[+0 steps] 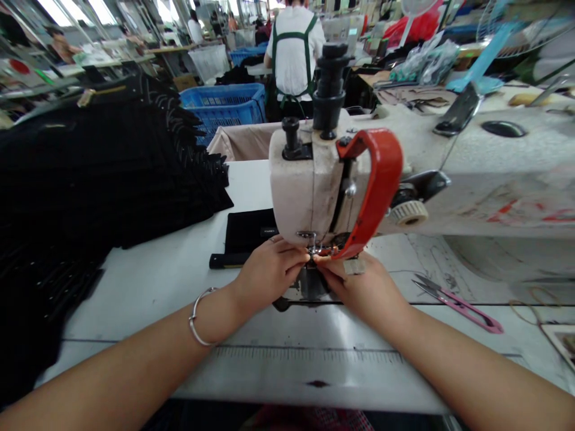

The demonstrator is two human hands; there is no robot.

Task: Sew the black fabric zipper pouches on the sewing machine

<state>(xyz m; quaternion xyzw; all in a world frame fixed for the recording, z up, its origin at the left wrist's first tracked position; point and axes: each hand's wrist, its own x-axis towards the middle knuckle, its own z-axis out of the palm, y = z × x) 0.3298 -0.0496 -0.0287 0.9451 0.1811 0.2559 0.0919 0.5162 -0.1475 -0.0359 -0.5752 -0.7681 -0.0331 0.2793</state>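
Observation:
Both my hands meet under the head of a cream sewing machine (309,185) with a red guard (377,185). My left hand (269,269), a silver bangle on its wrist, is pinched at the needle area, fingertips together. My right hand (359,284) is also pinched there, fingertips touching the left ones. What they pinch is too small to make out. A flat black fabric piece (247,233) lies on the white table (157,281) just behind my left hand.
A tall stack of black garments (90,179) fills the table's left. Pink thread snips (462,302) lie to the right. Blue crates (224,108) and a person in a white shirt with green straps (294,54) stand behind.

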